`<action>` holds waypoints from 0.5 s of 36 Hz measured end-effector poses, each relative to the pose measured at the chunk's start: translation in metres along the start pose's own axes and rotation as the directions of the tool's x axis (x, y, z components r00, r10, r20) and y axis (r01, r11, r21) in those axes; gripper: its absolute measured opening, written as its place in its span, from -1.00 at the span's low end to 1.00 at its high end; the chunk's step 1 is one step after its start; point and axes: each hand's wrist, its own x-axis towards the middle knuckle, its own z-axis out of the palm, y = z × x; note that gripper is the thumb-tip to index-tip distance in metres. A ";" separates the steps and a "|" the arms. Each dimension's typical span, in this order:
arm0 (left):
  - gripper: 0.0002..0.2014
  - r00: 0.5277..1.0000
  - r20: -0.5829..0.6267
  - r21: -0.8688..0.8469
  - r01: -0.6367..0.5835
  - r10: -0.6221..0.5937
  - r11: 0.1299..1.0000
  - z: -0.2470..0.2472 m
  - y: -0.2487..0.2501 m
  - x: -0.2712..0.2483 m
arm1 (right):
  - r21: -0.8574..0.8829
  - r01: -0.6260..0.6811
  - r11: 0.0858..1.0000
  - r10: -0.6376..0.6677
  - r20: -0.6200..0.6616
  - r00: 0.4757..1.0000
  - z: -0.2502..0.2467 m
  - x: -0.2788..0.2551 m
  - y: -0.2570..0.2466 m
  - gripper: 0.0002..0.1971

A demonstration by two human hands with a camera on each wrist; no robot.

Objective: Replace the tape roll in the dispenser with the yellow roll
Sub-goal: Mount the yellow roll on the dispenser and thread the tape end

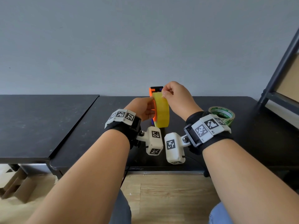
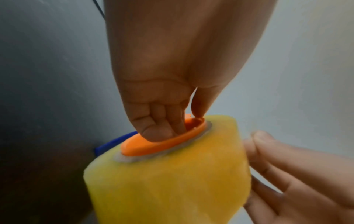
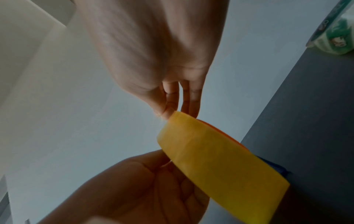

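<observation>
The yellow roll [image 1: 161,110] sits on the orange dispenser [image 1: 152,92], up between both hands above the table [image 1: 242,143]. The left hand [image 1: 142,109] grips the dispenser, fingers curled into its hub. The right hand [image 1: 176,97] pinches the roll's top edge. A green-printed tape roll [image 1: 224,114] lies just beyond the right wrist.

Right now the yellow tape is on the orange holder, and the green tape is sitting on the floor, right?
Not quite. The yellow roll is on the orange dispenser, held by the left hand and right hand. But the green roll sits on the black table, as the head view shows.
</observation>
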 end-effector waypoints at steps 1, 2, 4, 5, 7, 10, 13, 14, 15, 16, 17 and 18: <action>-0.76 1.000 0.008 -0.038 -0.005 0.005 0.999 0.001 0.000 -0.001 | 0.002 0.001 1.000 -0.001 -0.002 1.000 0.000 -0.001 0.000 -0.85; -0.79 1.000 0.015 -0.061 -0.012 0.013 0.998 0.002 0.000 -0.002 | 0.004 0.002 1.000 -0.002 -0.006 1.000 0.000 -0.001 0.000 -0.85; -0.81 0.999 0.010 -0.061 -0.037 0.038 0.997 0.004 0.001 -0.003 | 0.010 0.002 1.000 -0.002 -0.016 1.000 0.001 -0.001 0.001 -0.84; -0.82 0.999 -0.004 -0.045 -0.049 0.049 0.998 0.005 0.002 -0.004 | 0.010 0.002 1.000 -0.002 -0.021 1.000 0.001 -0.001 0.001 -0.84; -0.83 0.997 -0.028 0.021 -0.077 0.078 0.997 0.006 0.003 -0.004 | -0.005 0.006 1.000 -0.006 -0.024 1.000 0.001 -0.002 0.001 -0.82; -0.86 0.990 -0.002 0.202 -0.140 0.144 0.969 0.008 0.003 -0.005 | -0.023 0.002 1.000 -0.003 -0.036 0.999 0.002 0.000 0.001 -0.82; -0.76 0.976 0.071 0.358 -0.217 0.205 0.908 0.007 0.000 -0.006 | -0.032 -0.022 0.999 0.020 -0.073 0.997 0.001 0.004 0.001 -0.82; -0.77 0.972 0.088 0.383 -0.236 0.219 0.893 0.007 -0.001 -0.006 | -0.037 -0.030 0.999 0.026 -0.086 0.996 0.001 0.005 0.001 -0.81; -0.78 0.970 0.095 0.393 -0.244 0.225 0.886 0.006 -0.002 -0.005 | -0.040 -0.035 0.999 0.031 -0.095 0.995 0.001 0.005 0.001 -0.81; -0.80 0.969 0.100 0.389 -0.247 0.226 0.887 0.006 -0.003 -0.005 | -0.043 -0.038 0.998 0.033 -0.102 0.994 0.000 0.006 0.001 -0.81; -0.80 0.969 0.106 0.377 -0.245 0.221 0.893 0.005 -0.003 -0.006 | -0.045 -0.038 0.998 0.033 -0.111 0.993 0.000 0.006 0.001 -0.81; -0.81 0.971 0.109 0.359 -0.239 0.214 0.902 0.005 -0.003 -0.006 | -0.047 -0.037 0.998 0.031 -0.125 0.992 0.001 0.006 0.000 -0.82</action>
